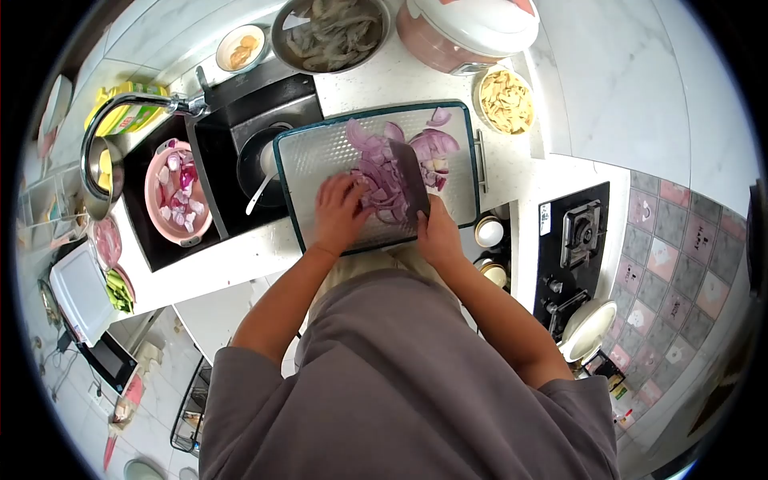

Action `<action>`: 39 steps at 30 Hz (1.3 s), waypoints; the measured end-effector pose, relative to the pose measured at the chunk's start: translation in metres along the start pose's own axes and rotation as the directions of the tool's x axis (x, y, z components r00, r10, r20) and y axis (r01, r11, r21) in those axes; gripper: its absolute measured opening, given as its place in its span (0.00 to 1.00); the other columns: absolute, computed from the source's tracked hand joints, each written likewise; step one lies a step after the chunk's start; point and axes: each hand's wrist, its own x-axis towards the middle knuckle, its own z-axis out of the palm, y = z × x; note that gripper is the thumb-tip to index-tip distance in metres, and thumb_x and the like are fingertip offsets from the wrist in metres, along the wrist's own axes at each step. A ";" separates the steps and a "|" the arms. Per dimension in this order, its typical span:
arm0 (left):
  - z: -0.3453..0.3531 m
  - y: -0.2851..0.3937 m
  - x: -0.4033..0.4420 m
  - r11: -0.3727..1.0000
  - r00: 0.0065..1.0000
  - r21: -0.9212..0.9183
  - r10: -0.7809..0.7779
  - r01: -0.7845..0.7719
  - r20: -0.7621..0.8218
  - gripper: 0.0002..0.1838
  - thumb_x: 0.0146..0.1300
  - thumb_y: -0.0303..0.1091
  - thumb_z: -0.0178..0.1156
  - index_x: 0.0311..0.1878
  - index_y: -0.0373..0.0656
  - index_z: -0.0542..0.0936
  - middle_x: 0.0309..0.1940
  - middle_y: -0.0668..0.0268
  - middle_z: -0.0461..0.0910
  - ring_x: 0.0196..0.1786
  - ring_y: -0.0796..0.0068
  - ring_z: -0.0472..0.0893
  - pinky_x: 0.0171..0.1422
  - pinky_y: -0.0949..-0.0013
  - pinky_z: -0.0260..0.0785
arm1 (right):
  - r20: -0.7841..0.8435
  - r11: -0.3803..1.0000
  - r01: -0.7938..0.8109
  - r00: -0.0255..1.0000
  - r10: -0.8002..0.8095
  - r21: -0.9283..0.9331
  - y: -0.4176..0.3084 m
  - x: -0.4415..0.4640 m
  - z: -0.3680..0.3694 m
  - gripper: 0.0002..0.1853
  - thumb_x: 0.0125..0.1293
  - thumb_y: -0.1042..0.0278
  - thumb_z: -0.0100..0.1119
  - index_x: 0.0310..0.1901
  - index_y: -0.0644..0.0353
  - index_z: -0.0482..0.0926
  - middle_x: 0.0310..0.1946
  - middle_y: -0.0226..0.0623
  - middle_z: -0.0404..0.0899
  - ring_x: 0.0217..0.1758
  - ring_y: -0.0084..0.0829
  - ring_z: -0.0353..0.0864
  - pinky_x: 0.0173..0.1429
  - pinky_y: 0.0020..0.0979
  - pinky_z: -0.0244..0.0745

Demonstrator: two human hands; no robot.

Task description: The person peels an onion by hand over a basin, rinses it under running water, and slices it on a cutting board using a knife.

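A heap of cut red onion lies on a clear textured cutting board with a dark green rim. My right hand grips the handle of a broad dark-bladed cleaver. Its blade stands among the onion, with pieces on both sides. At the left edge of the heap rests my left hand, fingers apart and touching onion pieces. Whether any piece sits under those fingers is hidden.
Left of the board, a black double sink holds a pink basin of onion chunks and a dark pan. Behind stand a bowl of shrimp, a pink-white cooker and a bowl of pale slices. A gas hob is right.
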 end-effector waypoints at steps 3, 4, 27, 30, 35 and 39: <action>-0.006 -0.005 -0.009 0.944 0.945 -0.063 -0.326 0.325 0.005 0.27 0.53 0.40 0.76 0.57 0.48 0.81 0.63 0.63 0.74 0.70 0.56 0.70 0.74 0.54 0.63 | 0.089 0.985 0.110 0.991 -0.099 -0.135 -0.020 0.000 -0.008 0.17 0.73 0.71 0.54 0.62 0.58 0.70 0.48 0.51 0.80 0.45 0.62 0.82 0.46 0.55 0.77; -0.005 -0.006 -0.012 0.931 0.933 -0.072 -0.360 0.357 -0.018 0.27 0.53 0.39 0.77 0.57 0.47 0.81 0.62 0.62 0.74 0.68 0.55 0.72 0.71 0.54 0.66 | 0.093 0.984 0.115 0.990 -0.103 -0.137 -0.027 0.002 -0.012 0.17 0.73 0.71 0.54 0.62 0.58 0.70 0.48 0.51 0.80 0.45 0.62 0.82 0.46 0.55 0.77; -0.043 -0.008 0.022 0.990 0.950 0.102 -0.124 0.098 0.287 0.13 0.57 0.35 0.69 0.44 0.47 0.80 0.42 0.65 0.81 0.48 0.60 0.82 0.53 0.56 0.71 | 0.618 0.551 0.734 0.658 -0.431 -0.398 -0.046 0.084 -0.038 0.16 0.66 0.69 0.54 0.55 0.43 0.77 0.40 0.32 0.78 0.33 0.41 0.86 0.33 0.44 0.79; -0.039 -0.008 0.025 0.987 0.917 0.127 -0.144 0.103 0.373 0.11 0.58 0.34 0.66 0.44 0.47 0.79 0.42 0.65 0.80 0.48 0.60 0.82 0.51 0.57 0.73 | 0.625 0.543 0.729 0.663 -0.411 -0.417 -0.033 0.086 -0.031 0.14 0.66 0.68 0.54 0.54 0.45 0.75 0.41 0.33 0.78 0.32 0.41 0.86 0.32 0.45 0.79; -0.031 0.001 0.024 0.975 0.954 0.223 -0.063 -0.004 0.294 0.10 0.57 0.31 0.64 0.43 0.47 0.77 0.40 0.66 0.80 0.47 0.60 0.82 0.48 0.57 0.76 | 0.582 0.601 0.704 0.686 -0.437 -0.378 -0.008 0.081 -0.023 0.12 0.67 0.67 0.54 0.52 0.47 0.75 0.43 0.34 0.78 0.33 0.44 0.87 0.32 0.47 0.79; -0.033 0.007 0.031 0.960 0.952 0.278 -0.093 0.008 0.291 0.07 0.58 0.28 0.60 0.41 0.46 0.78 0.39 0.66 0.79 0.48 0.62 0.82 0.49 0.59 0.77 | 0.570 0.614 0.696 0.694 -0.441 -0.372 -0.014 0.088 -0.026 0.12 0.67 0.67 0.54 0.51 0.47 0.74 0.43 0.35 0.78 0.33 0.45 0.87 0.33 0.47 0.80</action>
